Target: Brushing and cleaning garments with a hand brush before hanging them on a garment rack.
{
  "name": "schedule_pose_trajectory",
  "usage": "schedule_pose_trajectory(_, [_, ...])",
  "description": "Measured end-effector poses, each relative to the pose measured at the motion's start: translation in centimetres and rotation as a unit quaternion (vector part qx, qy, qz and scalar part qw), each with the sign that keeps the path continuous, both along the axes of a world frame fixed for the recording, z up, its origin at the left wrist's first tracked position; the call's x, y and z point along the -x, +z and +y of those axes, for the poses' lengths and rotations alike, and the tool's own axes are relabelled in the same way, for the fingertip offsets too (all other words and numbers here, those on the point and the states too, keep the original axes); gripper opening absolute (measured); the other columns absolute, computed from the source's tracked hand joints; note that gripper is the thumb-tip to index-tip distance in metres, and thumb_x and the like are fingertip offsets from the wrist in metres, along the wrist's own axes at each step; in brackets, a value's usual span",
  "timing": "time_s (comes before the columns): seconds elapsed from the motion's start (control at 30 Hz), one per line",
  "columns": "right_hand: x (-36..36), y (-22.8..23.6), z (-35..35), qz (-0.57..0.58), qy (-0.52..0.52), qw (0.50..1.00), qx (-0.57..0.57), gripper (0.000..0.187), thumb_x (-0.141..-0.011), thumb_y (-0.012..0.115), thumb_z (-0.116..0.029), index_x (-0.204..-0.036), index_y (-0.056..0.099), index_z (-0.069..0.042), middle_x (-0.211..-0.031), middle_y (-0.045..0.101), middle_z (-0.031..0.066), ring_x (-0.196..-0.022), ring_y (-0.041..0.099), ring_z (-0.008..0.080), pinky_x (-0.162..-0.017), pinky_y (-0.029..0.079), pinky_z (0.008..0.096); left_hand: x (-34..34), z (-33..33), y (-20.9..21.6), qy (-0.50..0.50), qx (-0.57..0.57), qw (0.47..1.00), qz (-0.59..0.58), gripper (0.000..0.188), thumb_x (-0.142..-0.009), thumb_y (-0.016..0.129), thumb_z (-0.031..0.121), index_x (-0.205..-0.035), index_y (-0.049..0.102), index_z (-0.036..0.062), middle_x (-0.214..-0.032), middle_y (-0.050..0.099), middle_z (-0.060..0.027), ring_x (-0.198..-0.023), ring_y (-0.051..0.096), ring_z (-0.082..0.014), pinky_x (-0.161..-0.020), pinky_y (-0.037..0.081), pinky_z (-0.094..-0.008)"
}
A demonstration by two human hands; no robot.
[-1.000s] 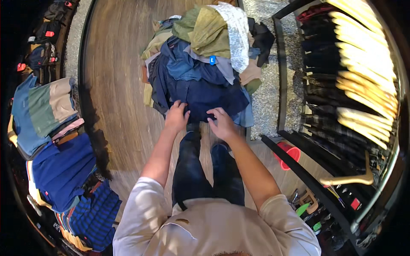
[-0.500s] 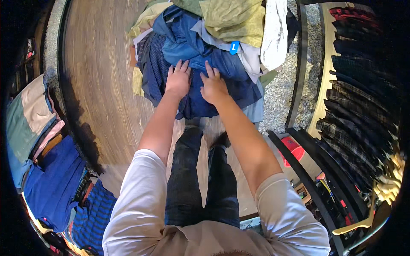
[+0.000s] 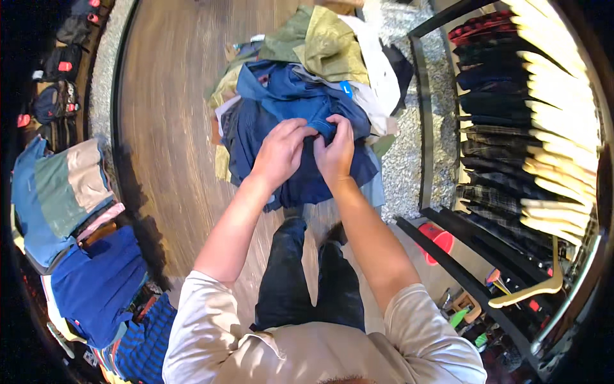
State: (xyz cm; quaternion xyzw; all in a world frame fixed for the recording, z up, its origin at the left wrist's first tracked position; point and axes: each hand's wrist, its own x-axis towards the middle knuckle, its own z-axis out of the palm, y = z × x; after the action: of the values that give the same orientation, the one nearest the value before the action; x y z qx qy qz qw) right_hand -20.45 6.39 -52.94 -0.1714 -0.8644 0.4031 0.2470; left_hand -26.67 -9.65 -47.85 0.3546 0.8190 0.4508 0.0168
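A blue denim-like shirt [image 3: 272, 96] lies on top of a heap of clothes. My left hand [image 3: 280, 150] is closed, its fingertips pinching a fold of this shirt. Facing it, my right hand [image 3: 336, 150] also has its fingers bent onto the same fold, the thumb close to the left fingertips. A bunched piece of the blue cloth rises between the two hands. Dark navy garments [image 3: 294, 185] spread beneath my hands and wrists. A small blue size tag [image 3: 346, 88] sits just beyond the right hand.
Olive and yellowish garments [image 3: 332, 48] and a white one [image 3: 377, 70] top the heap's far side. Folded clothes [image 3: 96, 281] are stacked at the left. Plaid shirts [image 3: 489, 137] hang on wooden hangers at the right, above a black rack rail [image 3: 460, 281] and a red container [image 3: 436, 243].
Both hands have gone from lying flat with spread fingers to pinching the blue cloth, drawing it up into a fold. The view has shifted, showing more of the hangers.
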Motion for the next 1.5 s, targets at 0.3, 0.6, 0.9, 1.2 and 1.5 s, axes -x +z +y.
schedule_pose_trajectory(0.3, [-2.1,18.4,2.4,0.050,0.029,0.997,-0.052,0.046,-0.077,0.080,0.007,-0.119,0.066,-0.005,-0.118,0.069,0.0162,-0.112,0.067,0.0420,-0.098,0.056,0.0438,-0.9,0.4,20.6,-0.024,-0.068,0.991,0.117,0.036,-0.084,0.069,-0.014,-0.115,0.076,0.0035,-0.123,0.072,-0.0169,-0.117,0.070,-0.0396,-0.102,0.057,-0.0452])
schedule_pose_trajectory(0.6, [-9.0,35.2,6.8,-0.066,0.098,0.992,0.039,0.051,-0.084,0.080,0.011,-0.132,0.071,-0.004,-0.121,0.077,0.0089,-0.109,0.072,0.0209,-0.095,0.059,0.0362,-4.9,-1.9,36.6,0.028,-0.162,0.955,0.248,0.026,-0.089,0.070,-0.011,-0.110,0.074,0.0038,-0.115,0.074,-0.0134,-0.111,0.073,-0.0349,-0.099,0.058,-0.0417])
schedule_pose_trajectory(0.9, [-11.9,49.6,10.8,0.012,0.135,0.967,-0.216,0.043,-0.090,0.089,-0.018,-0.128,0.073,-0.005,-0.116,0.079,0.0115,-0.104,0.075,0.0247,-0.092,0.059,0.0364,-2.1,-5.7,42.8,0.003,-0.054,0.998,0.031,0.019,-0.107,0.071,0.017,-0.108,0.075,-0.0009,-0.089,0.069,-0.0015,-0.090,0.061,-0.0072,-0.081,0.053,-0.0298])
schedule_pose_trajectory(1.2, [-15.3,50.0,11.5,-0.031,0.127,0.984,0.120,0.032,-0.111,0.073,-0.034,-0.124,0.075,-0.005,-0.088,0.074,0.0007,-0.075,0.069,0.0071,-0.062,0.056,0.0253,-5.4,-4.6,50.6,0.048,-0.070,0.996,0.005,0.029,-0.107,0.075,0.029,-0.104,0.079,-0.0002,-0.081,0.065,0.0083,-0.076,0.055,-0.0040,-0.069,0.045,-0.0264])
schedule_pose_trajectory(1.5, [-18.0,51.2,8.6,0.145,0.135,0.954,0.224,0.027,-0.106,0.080,-0.021,-0.124,0.076,-0.001,-0.102,0.080,0.0005,-0.083,0.071,0.0067,-0.073,0.059,0.0258,-6.6,-1.7,49.6,0.020,-0.081,0.996,0.018,0.036,-0.107,0.076,0.032,-0.107,0.079,-0.0041,-0.079,0.065,0.0043,-0.078,0.056,-0.0055,-0.071,0.047,-0.0283])
